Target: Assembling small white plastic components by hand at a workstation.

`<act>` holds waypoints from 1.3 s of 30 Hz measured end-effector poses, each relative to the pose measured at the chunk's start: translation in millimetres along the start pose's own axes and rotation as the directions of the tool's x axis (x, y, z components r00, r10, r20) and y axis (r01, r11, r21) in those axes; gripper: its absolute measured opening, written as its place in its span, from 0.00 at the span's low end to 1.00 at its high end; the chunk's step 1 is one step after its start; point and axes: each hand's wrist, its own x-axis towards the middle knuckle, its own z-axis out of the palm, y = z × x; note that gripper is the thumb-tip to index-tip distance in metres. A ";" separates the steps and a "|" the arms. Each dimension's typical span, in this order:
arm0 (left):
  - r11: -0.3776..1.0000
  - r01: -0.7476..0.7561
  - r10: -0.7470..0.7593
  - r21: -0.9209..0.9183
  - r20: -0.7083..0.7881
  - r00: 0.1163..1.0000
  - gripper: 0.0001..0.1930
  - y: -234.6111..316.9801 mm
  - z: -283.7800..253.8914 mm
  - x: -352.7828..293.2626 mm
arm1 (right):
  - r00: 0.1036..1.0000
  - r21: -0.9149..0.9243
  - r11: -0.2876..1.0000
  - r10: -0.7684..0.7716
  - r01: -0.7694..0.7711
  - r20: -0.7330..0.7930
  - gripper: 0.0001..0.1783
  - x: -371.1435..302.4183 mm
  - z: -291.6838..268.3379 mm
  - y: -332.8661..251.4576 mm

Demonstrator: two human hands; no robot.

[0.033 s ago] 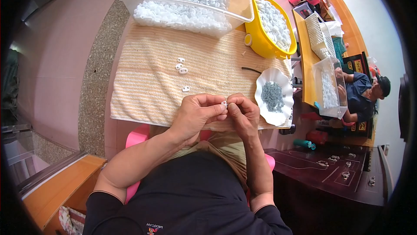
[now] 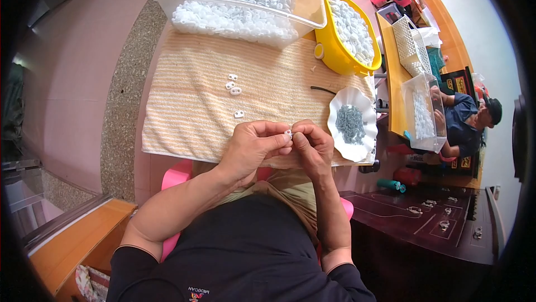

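Close together over the near edge of the towel, both my hands are closed in a pinch. My left hand (image 2: 259, 144) holds a small white plastic piece (image 2: 288, 133) with a hole, between thumb and forefinger. Thumb and forefinger of my right hand (image 2: 312, 144) are pressed together at the right side of that piece; whatever they grip is too small and covered to make out. Several loose white two-holed plastic pieces (image 2: 235, 91) lie on the towel beyond my left hand. A scalloped white dish (image 2: 365, 144) with a heap of small grey metal parts (image 2: 350, 124) stands right of my right hand.
A striped towel (image 2: 190, 90) covers the table. Along the far side stand a clear bin (image 2: 245, 9) and a yellow tub (image 2: 335, 51), both full of white pieces. A thin black strip (image 2: 322, 89) lies near the dish. Another person (image 2: 466, 115) works at a clear box (image 2: 430, 134) on the right.
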 end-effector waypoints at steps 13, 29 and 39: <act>0.999 -0.029 0.029 0.042 0.022 0.999 0.09 -2.9 -0.8 0.5 | 0.999 -0.072 0.997 0.032 -0.034 -0.030 0.04 -1.4 3.0 -1.7; 0.995 -0.058 0.057 0.077 0.022 0.998 0.08 -6.7 -2.1 0.3 | 0.998 -0.160 0.986 0.042 -0.050 -0.052 0.09 -3.3 4.7 -1.1; 0.987 -0.104 0.102 0.125 0.020 0.995 0.09 -9.1 -1.1 0.0 | 0.998 -0.145 0.988 0.047 -0.051 -0.029 0.08 -4.5 8.1 -6.4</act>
